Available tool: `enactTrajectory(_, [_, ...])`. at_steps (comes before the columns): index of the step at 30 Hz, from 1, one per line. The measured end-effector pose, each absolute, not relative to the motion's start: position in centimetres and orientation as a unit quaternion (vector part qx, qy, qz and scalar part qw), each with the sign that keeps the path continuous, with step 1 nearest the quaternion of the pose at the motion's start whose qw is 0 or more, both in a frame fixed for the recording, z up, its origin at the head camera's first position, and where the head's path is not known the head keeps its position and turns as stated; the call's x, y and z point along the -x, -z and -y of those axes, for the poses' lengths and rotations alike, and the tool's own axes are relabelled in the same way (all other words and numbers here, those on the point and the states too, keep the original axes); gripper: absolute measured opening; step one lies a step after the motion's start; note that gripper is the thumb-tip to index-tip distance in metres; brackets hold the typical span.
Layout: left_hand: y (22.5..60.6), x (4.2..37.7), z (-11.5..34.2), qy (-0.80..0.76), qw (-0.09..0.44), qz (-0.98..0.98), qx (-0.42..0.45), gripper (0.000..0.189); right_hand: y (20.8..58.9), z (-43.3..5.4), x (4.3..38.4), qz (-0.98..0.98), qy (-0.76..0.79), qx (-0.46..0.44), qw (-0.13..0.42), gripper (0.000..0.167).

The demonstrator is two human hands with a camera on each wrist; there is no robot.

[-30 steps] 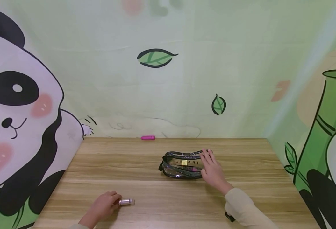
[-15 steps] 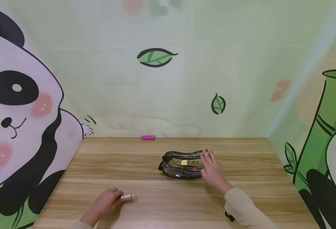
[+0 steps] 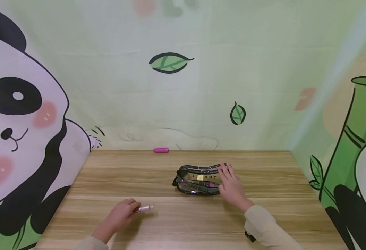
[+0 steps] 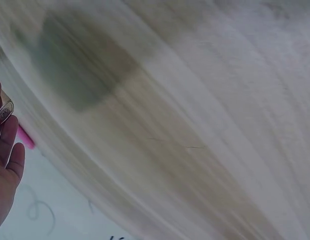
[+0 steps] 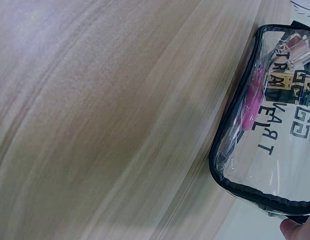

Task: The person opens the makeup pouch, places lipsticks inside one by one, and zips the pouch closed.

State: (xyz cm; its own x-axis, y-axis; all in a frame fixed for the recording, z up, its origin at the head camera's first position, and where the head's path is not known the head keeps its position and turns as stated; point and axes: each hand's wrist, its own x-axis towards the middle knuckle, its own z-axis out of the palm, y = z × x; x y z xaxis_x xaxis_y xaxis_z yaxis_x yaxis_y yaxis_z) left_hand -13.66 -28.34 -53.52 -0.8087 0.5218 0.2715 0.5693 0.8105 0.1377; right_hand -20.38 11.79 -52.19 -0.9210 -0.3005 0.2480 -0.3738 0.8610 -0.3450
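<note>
the left hand [image 3: 123, 213] pinches a tube [image 3: 145, 208], long axis seemingly toward three o'clock, the right hand [image 3: 231, 186] resting straight-fingered on a pouch [image 3: 198, 170].

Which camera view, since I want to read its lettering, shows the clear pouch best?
The right wrist view: the clear pouch appears large, its lettering big and dark, though the picture's edge cuts it off. The head view shows it smaller, one end behind the right hand; in the left wrist view I cannot make it out.
</note>
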Motion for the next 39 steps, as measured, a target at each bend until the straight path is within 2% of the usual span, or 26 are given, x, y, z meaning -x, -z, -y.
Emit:
enactTrajectory(7, [52.7, 14.2, 27.2, 0.117, 0.103, 0.943, 0.294, 0.018, 52.3, -11.8, 20.4, 0.960, -0.195, -0.177, 0.096, 0.057])
enactTrajectory(32, [49.7, 16.8, 23.8, 0.115, 0.158, 0.922, 0.336, 0.018, 52.5, -11.9, 20.5, 0.958, -0.197, -0.180, 0.108, 0.056])
enactTrajectory(39, [48.7, 17.5, 22.7, 0.115, 0.147, 0.924, 0.333, 0.018, 52.4, -11.9, 20.6, 0.959, -0.197, -0.177, 0.100, 0.057])
